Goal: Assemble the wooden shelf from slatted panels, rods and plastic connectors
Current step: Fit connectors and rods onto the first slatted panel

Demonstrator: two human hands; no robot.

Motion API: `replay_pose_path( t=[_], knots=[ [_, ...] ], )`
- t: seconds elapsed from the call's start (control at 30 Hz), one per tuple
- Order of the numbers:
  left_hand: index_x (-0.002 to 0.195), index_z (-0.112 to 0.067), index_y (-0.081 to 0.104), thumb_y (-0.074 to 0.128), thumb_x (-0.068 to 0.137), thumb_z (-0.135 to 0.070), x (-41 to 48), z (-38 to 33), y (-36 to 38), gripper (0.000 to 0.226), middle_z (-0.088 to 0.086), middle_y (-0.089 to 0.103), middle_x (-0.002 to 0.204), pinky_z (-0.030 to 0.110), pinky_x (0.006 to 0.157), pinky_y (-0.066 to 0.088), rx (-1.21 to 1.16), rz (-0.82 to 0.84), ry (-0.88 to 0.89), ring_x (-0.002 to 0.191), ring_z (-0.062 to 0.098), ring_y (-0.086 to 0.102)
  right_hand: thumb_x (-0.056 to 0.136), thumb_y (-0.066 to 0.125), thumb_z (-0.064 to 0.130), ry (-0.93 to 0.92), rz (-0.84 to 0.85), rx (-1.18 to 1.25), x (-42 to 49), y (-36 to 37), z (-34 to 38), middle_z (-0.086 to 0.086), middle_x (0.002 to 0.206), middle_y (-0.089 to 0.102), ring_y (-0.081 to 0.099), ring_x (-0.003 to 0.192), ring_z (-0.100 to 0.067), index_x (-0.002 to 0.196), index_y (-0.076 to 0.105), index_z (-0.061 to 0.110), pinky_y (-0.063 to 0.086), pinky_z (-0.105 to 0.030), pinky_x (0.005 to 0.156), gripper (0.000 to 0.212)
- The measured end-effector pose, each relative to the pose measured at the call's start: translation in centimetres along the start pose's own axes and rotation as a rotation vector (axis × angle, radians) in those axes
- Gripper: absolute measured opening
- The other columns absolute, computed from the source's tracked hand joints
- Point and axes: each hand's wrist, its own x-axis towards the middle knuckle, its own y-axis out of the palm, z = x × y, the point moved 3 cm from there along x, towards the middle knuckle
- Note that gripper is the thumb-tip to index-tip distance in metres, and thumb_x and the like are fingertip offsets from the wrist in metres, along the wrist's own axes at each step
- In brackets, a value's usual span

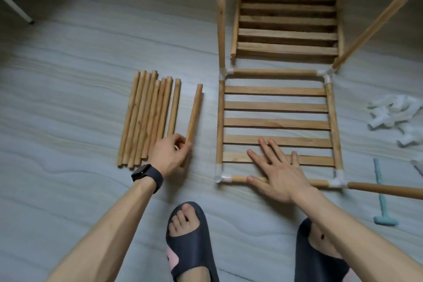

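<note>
On the pale floor [68, 98] I see the left hand [169, 154] at 8 o'clock, its fingers [183, 144] pinching the near end of one rod [194, 112] beside the rod pile [146, 117]. The right hand [279, 174] lies flat, fingers spread, on the framed panel [274, 123] at centre. Connectors [393, 112] sit at 3 o'clock.

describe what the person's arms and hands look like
Left arm and right arm are bare, no sleeves in view. A black watch with a dark strap sits on the left wrist. Left hand and right hand: no gloves, no rings seen.
</note>
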Motion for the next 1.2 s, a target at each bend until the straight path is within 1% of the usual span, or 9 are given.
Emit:
replay_pose_path(
  t=[0.1, 0.17, 0.3, 0.37, 0.47, 0.6, 0.73, 0.9, 1.2],
  knots=[
    [0.098, -0.028, 0.065, 0.063, 0.094, -0.041, -2.1, -1.7, 0.0, 0.014, -0.013, 0.064, 0.086, 0.024, 0.064, 0.047, -0.042, -0.012, 0.2, 0.074, 0.004, 0.06, 0.088, 0.025, 0.08, 0.068, 0.013, 0.023, -1.1, -0.7, -0.6, 0.009, 0.161, -0.031, -0.026, 0.15, -0.02, 0.157, -0.001, 0.045, -0.002, -0.067, 0.118, 0.082],
    [0.104, -0.032, 0.065, 0.059, 0.094, -0.045, -3.4, -3.4, 0.8, 0.018, -0.017, 0.06, 0.09, 0.023, 0.066, 0.046, 0.008, 0.011, 0.379, 0.078, 0.003, 0.058, 0.08, 0.025, 0.09, 0.14, -0.03, 0.26, -1.9, -1.9, 0.0, 0.003, 0.168, -0.002, -0.002, 0.155, -0.021, 0.157, 0.018, 0.039, 0.006, -0.06, 0.121, 0.093],
    [0.111, -0.03, 0.066, 0.044, 0.093, -0.053, -4.4, -7.1, 4.1, 0.037, -0.011, 0.061, 0.095, 0.035, 0.062, 0.051, 0.195, 0.037, 0.679, 0.083, 0.013, 0.058, 0.081, 0.044, 0.08, 0.209, -0.331, 1.627, -3.9, -5.7, 2.5, -0.003, 0.122, 0.07, 0.066, 0.115, -0.017, 0.128, 0.058, 0.015, 0.046, -0.042, 0.107, 0.081],
    [0.111, -0.028, 0.066, 0.047, 0.095, -0.052, -4.5, -8.8, 5.3, 0.035, -0.007, 0.062, 0.093, 0.035, 0.057, 0.05, 0.237, -0.009, 0.826, 0.08, 0.017, 0.057, 0.093, 0.039, 0.064, 0.212, -0.5, 1.977, -4.7, -7.5, 2.6, -0.007, 0.09, 0.073, 0.072, 0.092, -0.023, 0.103, 0.062, 0.005, 0.052, -0.039, 0.094, 0.064],
    [0.132, -0.028, 0.059, 0.039, 0.097, -0.063, -3.7, -10.3, 6.3, 0.053, 0.0, 0.066, 0.112, 0.031, 0.072, 0.05, 0.239, 0.008, 0.874, 0.096, 0.016, 0.059, 0.096, 0.029, 0.07, 0.206, -0.794, 2.188, -6.1, -10.1, 1.3, 0.0, 0.061, 0.044, 0.047, 0.058, -0.016, 0.071, 0.047, 0.016, 0.043, -0.03, 0.066, 0.062],
    [0.16, -0.026, 0.006, 0.018, 0.098, -0.065, 0.0, -8.9, 7.7, 0.074, 0.002, 0.014, 0.167, 0.048, 0.123, 0.017, 0.45, 0.144, 0.61, 0.152, 0.02, 0.016, 0.084, 0.028, 0.084, 0.19, -0.864, 2.197, -7.7, -12.2, 0.5, 0.002, 0.057, 0.028, 0.027, 0.053, -0.015, 0.062, 0.035, 0.02, 0.029, -0.026, 0.054, 0.068],
    [0.157, -0.029, -0.018, 0.022, 0.101, -0.06, 1.3, -7.1, 10.4, 0.075, -0.01, -0.029, 0.16, 0.051, 0.123, -0.009, 0.607, 0.216, 0.566, 0.147, 0.013, -0.027, 0.052, 0.055, 0.094, 0.032, -0.702, 2.063, -8.8, -12.0, 2.6, -0.002, 0.055, 0.024, 0.02, 0.057, -0.023, 0.063, 0.029, 0.017, 0.03, -0.028, 0.056, 0.083],
    [0.155, -0.029, -0.022, 0.024, 0.101, -0.055, 1.5, -7.2, 10.6, 0.075, -0.011, -0.035, 0.155, 0.05, 0.122, -0.011, 0.605, 0.226, 0.52, 0.141, 0.009, -0.033, 0.066, 0.061, 0.079, -0.214, -0.601, 1.932, -9.8, -11.1, 5.1, -0.004, 0.047, 0.029, 0.025, 0.053, -0.024, 0.053, 0.035, 0.012, 0.027, -0.031, 0.056, 0.073],
    [0.157, -0.029, -0.016, 0.026, 0.101, -0.055, 1.3, -7.3, 10.6, 0.075, -0.014, -0.032, 0.156, 0.049, 0.122, -0.012, 0.574, 0.231, 0.51, 0.149, 0.011, -0.024, 0.093, 0.036, 0.07, -0.585, -0.501, 1.493, -10.9, -8.1, 9.7, -0.001, 0.055, 0.033, 0.031, 0.053, -0.026, 0.055, 0.036, 0.016, 0.027, -0.045, 0.058, 0.066]
  ],
)
